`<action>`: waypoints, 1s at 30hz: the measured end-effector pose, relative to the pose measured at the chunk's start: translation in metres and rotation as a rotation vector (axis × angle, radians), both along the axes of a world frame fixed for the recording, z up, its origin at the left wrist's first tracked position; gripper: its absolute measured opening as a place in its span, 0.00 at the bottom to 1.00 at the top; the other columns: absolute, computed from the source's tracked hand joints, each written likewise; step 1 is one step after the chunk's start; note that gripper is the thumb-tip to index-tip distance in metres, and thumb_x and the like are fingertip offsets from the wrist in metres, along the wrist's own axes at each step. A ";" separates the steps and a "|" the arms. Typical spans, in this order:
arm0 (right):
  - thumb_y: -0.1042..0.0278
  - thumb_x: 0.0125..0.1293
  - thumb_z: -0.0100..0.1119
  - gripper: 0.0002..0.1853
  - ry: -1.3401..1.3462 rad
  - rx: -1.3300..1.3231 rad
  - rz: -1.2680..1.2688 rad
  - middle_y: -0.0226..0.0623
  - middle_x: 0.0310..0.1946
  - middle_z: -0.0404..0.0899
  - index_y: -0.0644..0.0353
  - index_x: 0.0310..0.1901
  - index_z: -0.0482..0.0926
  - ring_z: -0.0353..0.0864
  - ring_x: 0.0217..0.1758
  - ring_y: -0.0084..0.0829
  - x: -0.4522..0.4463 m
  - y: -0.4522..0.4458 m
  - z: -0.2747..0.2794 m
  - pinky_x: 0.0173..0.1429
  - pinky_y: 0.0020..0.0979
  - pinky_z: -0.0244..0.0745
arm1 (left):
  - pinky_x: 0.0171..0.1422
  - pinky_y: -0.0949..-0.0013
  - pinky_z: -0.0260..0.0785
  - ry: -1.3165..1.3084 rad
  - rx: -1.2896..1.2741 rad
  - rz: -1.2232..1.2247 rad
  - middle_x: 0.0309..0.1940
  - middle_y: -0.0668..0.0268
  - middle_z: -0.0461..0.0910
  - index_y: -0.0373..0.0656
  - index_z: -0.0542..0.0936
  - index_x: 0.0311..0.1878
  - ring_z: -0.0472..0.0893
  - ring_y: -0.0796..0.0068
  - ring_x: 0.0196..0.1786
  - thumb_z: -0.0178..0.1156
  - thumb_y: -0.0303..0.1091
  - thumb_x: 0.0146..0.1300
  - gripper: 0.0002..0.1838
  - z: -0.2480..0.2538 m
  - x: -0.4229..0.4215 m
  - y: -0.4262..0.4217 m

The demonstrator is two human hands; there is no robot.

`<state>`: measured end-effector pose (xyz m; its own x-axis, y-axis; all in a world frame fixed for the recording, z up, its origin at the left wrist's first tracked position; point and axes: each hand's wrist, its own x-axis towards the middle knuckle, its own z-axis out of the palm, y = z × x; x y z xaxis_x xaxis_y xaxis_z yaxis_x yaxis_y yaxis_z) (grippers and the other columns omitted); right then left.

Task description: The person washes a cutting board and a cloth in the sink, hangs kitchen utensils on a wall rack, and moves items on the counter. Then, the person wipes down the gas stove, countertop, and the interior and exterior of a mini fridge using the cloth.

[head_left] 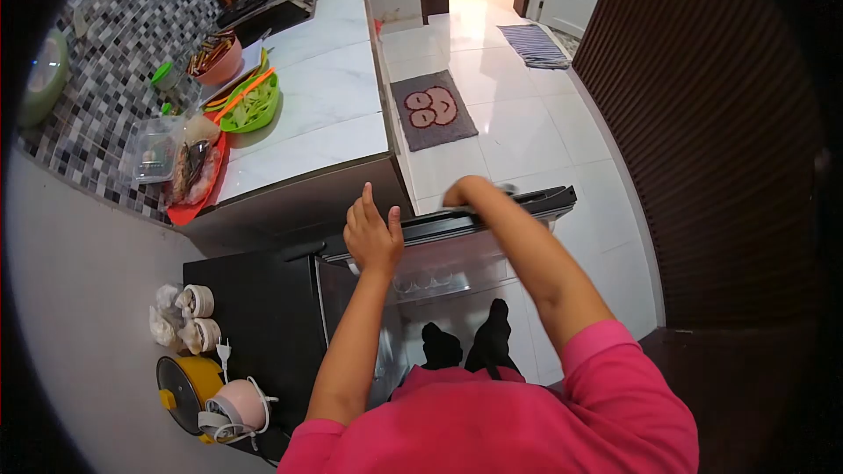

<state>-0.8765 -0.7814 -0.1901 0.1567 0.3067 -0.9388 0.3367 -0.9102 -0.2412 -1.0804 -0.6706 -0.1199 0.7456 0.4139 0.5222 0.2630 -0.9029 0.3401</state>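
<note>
A small black refrigerator (250, 298) stands in front of me on the left, its door (527, 206) swung open. Clear plastic shelving (430, 281) lines the door's inner side. My left hand (373, 233) is at the door's top edge near the hinge side, fingers stretched out and holding nothing. Farther along the same edge, my right hand (470, 193) bends over the top of the door. It is blurred and its fingers are hidden. A small greyish thing (507, 188) shows just beyond it, too unclear to name.
On the counter (325, 79) are a green bowl (253, 105) of cut vegetables, a pink bowl (218, 60) and a red tray (211, 177) of food. A yellow pot (189, 391) and pink appliance (239, 405) sit on the refrigerator. A mat (430, 136) lies on the floor.
</note>
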 end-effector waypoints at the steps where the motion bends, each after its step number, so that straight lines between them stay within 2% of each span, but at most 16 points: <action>1: 0.54 0.59 0.47 0.22 0.010 0.070 0.062 0.46 0.50 0.76 0.58 0.48 0.79 0.77 0.49 0.43 -0.003 0.027 -0.030 0.56 0.49 0.67 | 0.52 0.54 0.64 -0.017 0.017 -0.001 0.50 0.57 0.72 0.42 0.61 0.66 0.71 0.53 0.54 0.46 0.52 0.66 0.31 0.000 -0.001 0.000; 3: 0.50 0.62 0.45 0.24 -0.122 0.248 -0.037 0.46 0.50 0.77 0.62 0.49 0.78 0.78 0.50 0.40 -0.057 0.036 0.055 0.55 0.47 0.68 | 0.52 0.53 0.64 -0.054 0.046 -0.006 0.50 0.56 0.72 0.42 0.60 0.66 0.71 0.53 0.54 0.46 0.52 0.66 0.31 0.000 -0.001 -0.001; 5: 0.41 0.64 0.43 0.30 -0.198 0.371 0.004 0.44 0.54 0.76 0.57 0.55 0.76 0.77 0.52 0.45 -0.070 0.048 0.050 0.55 0.43 0.71 | 0.55 0.52 0.61 -0.056 0.053 0.002 0.51 0.55 0.71 0.41 0.60 0.67 0.69 0.52 0.56 0.45 0.53 0.66 0.32 -0.002 -0.002 0.000; 8: 0.39 0.62 0.45 0.28 -0.666 0.689 -0.001 0.45 0.50 0.78 0.54 0.49 0.80 0.78 0.51 0.45 -0.101 -0.011 0.098 0.53 0.42 0.72 | 0.60 0.51 0.57 -0.062 0.051 0.007 0.53 0.55 0.70 0.41 0.60 0.67 0.68 0.52 0.58 0.43 0.54 0.67 0.33 -0.003 -0.002 0.001; 10: 0.42 0.59 0.51 0.23 -0.959 0.697 -0.097 0.42 0.39 0.82 0.52 0.44 0.81 0.80 0.44 0.44 -0.101 -0.055 0.088 0.48 0.43 0.74 | 0.59 0.51 0.57 -0.044 0.068 0.000 0.53 0.55 0.70 0.41 0.60 0.67 0.68 0.52 0.58 0.43 0.55 0.67 0.33 -0.003 -0.001 0.003; 11: 0.43 0.58 0.52 0.22 -1.048 0.699 -0.139 0.41 0.37 0.82 0.52 0.41 0.82 0.80 0.44 0.42 -0.096 -0.080 0.089 0.46 0.43 0.74 | 0.59 0.51 0.58 -0.031 0.076 -0.001 0.52 0.55 0.70 0.41 0.60 0.67 0.68 0.52 0.57 0.42 0.55 0.67 0.33 -0.004 -0.003 0.002; 12: 0.44 0.56 0.53 0.21 -1.136 0.701 -0.185 0.40 0.35 0.82 0.53 0.38 0.82 0.81 0.43 0.40 -0.092 -0.106 0.092 0.45 0.43 0.74 | 0.57 0.53 0.59 -0.043 0.069 -0.008 0.53 0.57 0.71 0.43 0.62 0.65 0.69 0.54 0.56 0.44 0.55 0.67 0.31 -0.001 -0.003 0.001; 15: 0.47 0.53 0.56 0.18 -1.327 0.679 -0.260 0.39 0.22 0.79 0.54 0.30 0.83 0.79 0.32 0.43 -0.079 -0.173 0.094 0.37 0.46 0.72 | 0.56 0.54 0.60 0.059 0.082 -0.017 0.49 0.58 0.73 0.42 0.73 0.56 0.71 0.55 0.54 0.48 0.51 0.65 0.25 0.006 -0.007 -0.002; 16: 0.51 0.52 0.59 0.15 -1.298 0.654 -0.284 0.38 0.25 0.79 0.54 0.30 0.82 0.78 0.34 0.43 -0.079 -0.187 0.102 0.39 0.45 0.70 | 0.56 0.54 0.60 0.081 0.085 -0.023 0.48 0.58 0.74 0.42 0.75 0.52 0.72 0.56 0.53 0.49 0.50 0.64 0.23 0.004 -0.009 -0.001; 19: 0.55 0.51 0.61 0.12 -1.574 0.844 -0.377 0.36 0.29 0.78 0.54 0.31 0.81 0.76 0.37 0.42 -0.085 -0.214 0.094 0.41 0.41 0.69 | 0.55 0.55 0.61 0.108 0.090 -0.029 0.46 0.59 0.76 0.42 0.80 0.42 0.73 0.57 0.51 0.53 0.47 0.62 0.18 0.001 -0.010 0.000; 20: 0.60 0.52 0.61 0.11 -1.652 0.899 -0.389 0.38 0.34 0.77 0.56 0.36 0.79 0.74 0.39 0.43 -0.089 -0.221 0.092 0.45 0.39 0.68 | 0.55 0.55 0.61 0.099 0.087 -0.025 0.45 0.59 0.76 0.42 0.80 0.41 0.74 0.57 0.51 0.53 0.46 0.61 0.17 0.001 -0.010 -0.001; 23: 0.63 0.55 0.61 0.13 -1.736 0.974 -0.843 0.41 0.36 0.77 0.59 0.41 0.78 0.74 0.40 0.44 -0.095 -0.232 0.057 0.47 0.39 0.69 | 0.57 0.53 0.59 0.135 0.047 -0.027 0.44 0.61 0.77 0.42 0.81 0.39 0.73 0.59 0.51 0.54 0.46 0.60 0.17 0.003 -0.008 -0.003; 25: 0.64 0.62 0.57 0.17 -1.537 1.109 -1.236 0.46 0.46 0.77 0.65 0.49 0.74 0.74 0.53 0.42 -0.106 -0.226 0.039 0.58 0.37 0.67 | 0.59 0.52 0.58 0.180 0.031 -0.022 0.44 0.62 0.77 0.43 0.81 0.38 0.73 0.60 0.51 0.55 0.47 0.59 0.17 0.003 -0.007 -0.002; 27: 0.61 0.68 0.49 0.19 -1.482 1.135 -1.485 0.47 0.51 0.75 0.67 0.53 0.71 0.72 0.56 0.41 -0.110 -0.219 0.016 0.61 0.35 0.65 | 0.59 0.51 0.58 0.224 0.035 -0.005 0.43 0.63 0.78 0.44 0.81 0.37 0.74 0.61 0.50 0.55 0.47 0.59 0.16 0.001 -0.007 -0.002; 30: 0.56 0.72 0.39 0.23 -1.307 1.333 -1.693 0.45 0.54 0.73 0.68 0.55 0.69 0.71 0.58 0.40 -0.104 -0.215 -0.030 0.63 0.35 0.62 | 0.59 0.50 0.58 0.242 0.067 -0.006 0.41 0.66 0.79 0.45 0.81 0.36 0.74 0.62 0.48 0.54 0.47 0.60 0.15 0.001 -0.005 -0.003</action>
